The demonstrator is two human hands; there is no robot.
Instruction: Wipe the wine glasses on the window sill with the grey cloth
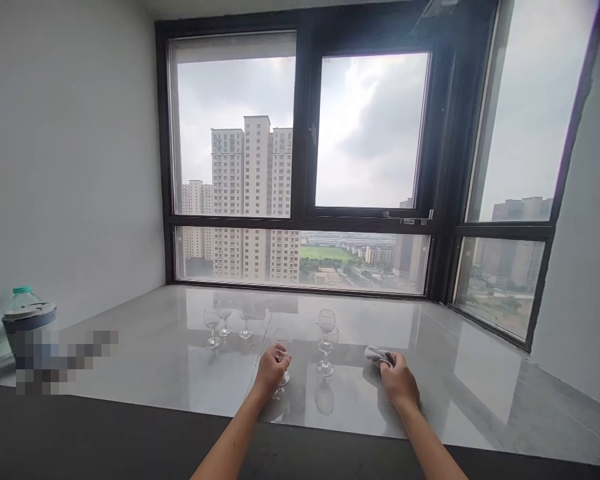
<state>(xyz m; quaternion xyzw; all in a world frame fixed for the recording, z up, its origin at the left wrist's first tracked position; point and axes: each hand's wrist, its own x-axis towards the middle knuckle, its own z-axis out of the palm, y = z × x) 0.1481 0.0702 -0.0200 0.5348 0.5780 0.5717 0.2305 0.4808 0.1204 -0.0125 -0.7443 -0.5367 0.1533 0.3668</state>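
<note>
My left hand [271,371] is closed around a clear stemmed glass [281,337], its foot just above or on the glossy grey sill [145,380]; I cannot tell which. In my right hand [400,383] is a bunched white-and-dark cloth [375,353], held low over the sill. Between the hands, clear stemmed glasses [327,323] overlap in view, and how they touch is unclear. Left of my left hand, a stemmed glass [212,327] stands upright, with another glass [225,318] behind it and a third glass [245,325] to its right.
At the far left a bucket-like tub [30,320] stands against the wall, with a green-capped clear bottle [22,297] behind it. A blurred patch covers part of that corner. Dark-framed windows [305,133] border the back and right. The sill's front edge [180,408] runs below my hands.
</note>
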